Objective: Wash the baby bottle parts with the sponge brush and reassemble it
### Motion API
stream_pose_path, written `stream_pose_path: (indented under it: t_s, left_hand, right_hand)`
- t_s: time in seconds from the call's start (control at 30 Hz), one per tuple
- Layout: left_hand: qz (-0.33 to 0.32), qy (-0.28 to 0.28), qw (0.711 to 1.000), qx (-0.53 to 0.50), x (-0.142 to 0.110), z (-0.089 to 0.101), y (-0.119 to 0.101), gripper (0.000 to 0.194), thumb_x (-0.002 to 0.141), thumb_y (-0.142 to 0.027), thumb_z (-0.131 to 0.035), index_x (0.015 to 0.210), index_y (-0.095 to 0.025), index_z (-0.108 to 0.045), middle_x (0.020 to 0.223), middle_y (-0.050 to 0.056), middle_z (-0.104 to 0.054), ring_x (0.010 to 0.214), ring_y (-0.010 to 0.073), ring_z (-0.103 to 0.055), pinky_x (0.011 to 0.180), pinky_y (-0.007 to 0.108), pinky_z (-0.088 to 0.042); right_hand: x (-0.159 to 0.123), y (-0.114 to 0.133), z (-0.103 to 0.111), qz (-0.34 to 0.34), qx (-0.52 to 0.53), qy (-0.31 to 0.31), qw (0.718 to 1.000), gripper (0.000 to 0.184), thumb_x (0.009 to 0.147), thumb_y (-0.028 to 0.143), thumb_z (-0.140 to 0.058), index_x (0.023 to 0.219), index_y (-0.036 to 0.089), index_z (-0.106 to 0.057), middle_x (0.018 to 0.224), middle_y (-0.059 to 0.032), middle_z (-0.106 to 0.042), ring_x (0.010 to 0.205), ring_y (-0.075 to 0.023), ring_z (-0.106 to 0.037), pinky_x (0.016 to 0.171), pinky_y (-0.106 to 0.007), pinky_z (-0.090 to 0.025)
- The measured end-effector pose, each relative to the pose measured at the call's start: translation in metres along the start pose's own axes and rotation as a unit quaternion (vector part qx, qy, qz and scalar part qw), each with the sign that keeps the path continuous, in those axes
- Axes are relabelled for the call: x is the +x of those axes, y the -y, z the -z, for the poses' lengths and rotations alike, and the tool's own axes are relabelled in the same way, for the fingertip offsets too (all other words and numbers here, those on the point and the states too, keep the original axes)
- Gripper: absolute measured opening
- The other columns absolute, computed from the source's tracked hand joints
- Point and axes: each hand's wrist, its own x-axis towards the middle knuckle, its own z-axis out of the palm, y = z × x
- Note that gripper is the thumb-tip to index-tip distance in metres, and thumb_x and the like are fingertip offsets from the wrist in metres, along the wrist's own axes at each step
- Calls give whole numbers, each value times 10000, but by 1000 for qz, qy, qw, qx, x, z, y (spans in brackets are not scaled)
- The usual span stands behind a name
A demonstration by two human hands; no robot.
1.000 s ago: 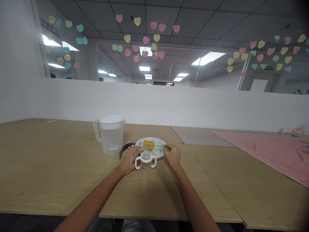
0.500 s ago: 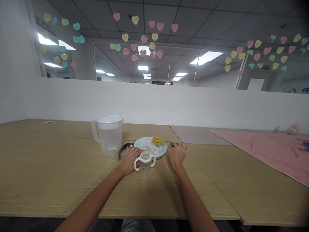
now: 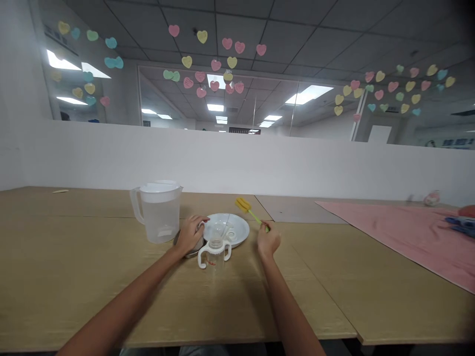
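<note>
My right hand (image 3: 269,240) is closed round the green handle of a bottle brush (image 3: 243,204). Its yellow sponge head points up and to the left, above the table. Over a round metal dish (image 3: 193,254) hovers or rests my left hand (image 3: 190,237), thumb and fingers apart. That hand covers much of the dish. A clear baby bottle (image 3: 215,257) with a white two-handled collar stands upright and uncapped in front. Behind it, a white plate (image 3: 243,233) holds small clear parts, among them a thin straw-like piece.
A lidded translucent pitcher (image 3: 162,212) stands left of the metal dish. Pink cloth (image 3: 389,227) covers the table's right side, with a blue item (image 3: 462,225) at its edge. A low white wall (image 3: 222,158) with glass above bounds the back.
My right hand has lifted the brush off the plate, its sponge head now higher. My left hand has shifted from beside the bottle to the metal dish, fingers more raised. The view turned slightly.
</note>
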Motion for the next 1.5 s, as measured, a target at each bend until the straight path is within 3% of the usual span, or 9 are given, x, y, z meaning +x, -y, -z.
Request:
stream_pose_path:
  t_s: [0.07, 0.2, 0.37, 0.6, 0.9, 1.1, 1.3, 1.4, 1.5]
  left_hand:
    - [-30, 137, 985, 96, 26, -3, -13, 338, 856, -213, -328, 1023, -170, -619, 1028, 75, -643, 1007, 196, -542, 904, 332, -387]
    - [-64, 246, 959, 126, 64, -23, -36, 373, 789, -227, -485, 1151, -221, -578, 879, 53, -694, 827, 192, -619, 783, 292, -438]
    - [-66, 308, 931, 184, 81, -49, -40, 346, 737, -230, -539, 1070, -224, -632, 952, 94, -693, 877, 241, -630, 803, 343, -438]
    - [-87, 336, 909, 230, 87, -54, -41, 378, 671, -147, -538, 1026, -232, -636, 935, 93, -689, 875, 238, -626, 788, 347, -436]
    - [-132, 307, 918, 214, 81, -53, -53, 220, 727, -317, -517, 715, -161, -672, 859, 126, -666, 906, 249, -586, 820, 369, -388]
    - [-104, 273, 949, 122, 79, -35, -48, 225, 592, -374, -683, 613, -165, -603, 723, 64, -646, 812, 219, -591, 826, 340, -379]
    - [-20, 133, 990, -32, 71, -14, -36, 213, 599, -276, -666, 718, -170, -525, 744, 4, -596, 721, 161, -576, 661, 271, -436]
    - [33, 51, 991, -123, 66, -8, -25, 209, 671, -227, -587, 852, -172, -498, 748, -17, -586, 679, 124, -600, 608, 242, -465]
    - [82, -30, 975, -204, 61, 1, -15, 380, 697, -213, -567, 1054, -181, -440, 843, 4, -609, 749, 121, -632, 648, 247, -502]
  right_hand:
    - [0, -4, -3, -23, 33, -2, 999, 296, 754, 234, -420, 836, 170, -697, 833, -89, -682, 735, -220, -537, 641, -296, -312]
    - [-3, -9, -7, -29, 50, -1, 998, 295, 746, 256, -423, 811, 184, -701, 825, -83, -687, 733, -221, -560, 635, -294, -340]
    - [-4, -11, -8, -35, 64, 0, 997, 299, 754, 268, -416, 803, 184, -699, 823, -86, -690, 738, -224, -571, 639, -299, -356]
    - [-2, -4, -1, -81, 59, 23, 995, 294, 738, 245, -423, 829, 189, -697, 853, -78, -688, 762, -223, -563, 655, -297, -350]
    - [0, -1, 2, -111, 62, 43, 991, 283, 749, 245, -426, 842, 199, -689, 881, -60, -684, 788, -212, -558, 678, -285, -350]
    - [-1, -4, 1, -120, 47, 43, 991, 288, 736, 251, -438, 857, 197, -693, 852, -59, -680, 779, -202, -552, 652, -271, -347]
    - [1, -7, -3, -96, 53, 29, 994, 294, 732, 279, -436, 834, 197, -699, 812, -70, -677, 728, -207, -551, 609, -278, -333]
    - [2, -8, -5, -72, 53, 20, 996, 296, 733, 282, -432, 822, 188, -698, 815, -80, -677, 714, -216, -550, 604, -287, -334]
    - [1, -4, -4, -39, 56, 15, 998, 303, 747, 278, -424, 823, 169, -695, 813, -89, -676, 713, -214, -552, 613, -289, -348]
